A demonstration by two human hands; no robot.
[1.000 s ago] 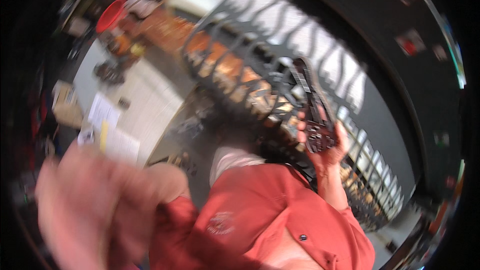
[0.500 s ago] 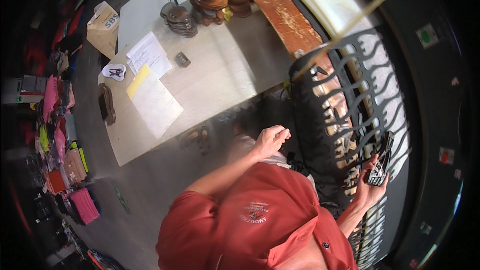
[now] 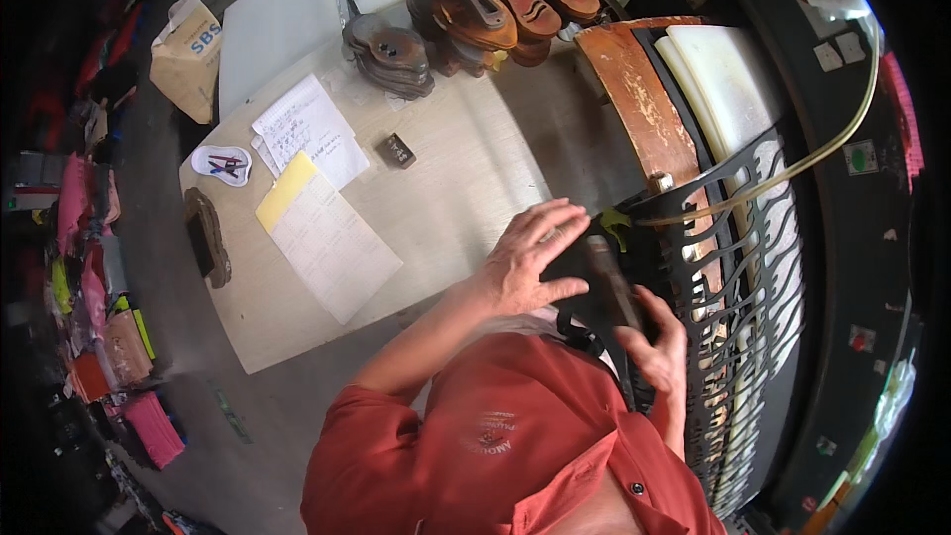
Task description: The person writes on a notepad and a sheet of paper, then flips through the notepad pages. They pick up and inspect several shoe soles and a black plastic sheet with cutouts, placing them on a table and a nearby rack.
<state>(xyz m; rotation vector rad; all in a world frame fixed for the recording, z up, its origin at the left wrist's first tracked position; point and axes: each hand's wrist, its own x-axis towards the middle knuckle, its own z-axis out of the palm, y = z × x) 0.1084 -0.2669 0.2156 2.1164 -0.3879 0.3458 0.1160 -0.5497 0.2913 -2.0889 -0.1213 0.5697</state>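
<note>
My left hand (image 3: 535,263) is raised in front of my body, fingers stretched out and thumb apart, holding nothing. Close beside it is a dark, elongated piece with a brownish edge (image 3: 614,282), tilted and blurred. My right hand (image 3: 659,342) grips its near end; its exact kind cannot be made out. To the right of that hand lies a black sheet with rows of wavy cut-outs (image 3: 768,228), draped over paler layers.
On the table (image 3: 456,208) are papers (image 3: 332,238), a small dark block (image 3: 395,151), a white dish with small tools (image 3: 222,165) and stacked sole-shaped pieces (image 3: 388,54). A scratched brown board (image 3: 639,99) and a pale hose (image 3: 792,173) are at the right.
My right hand has come left off the black sheet, bringing the dark piece towards my body. My left hand has risen slightly and its fingers have spread. The view has shifted.
</note>
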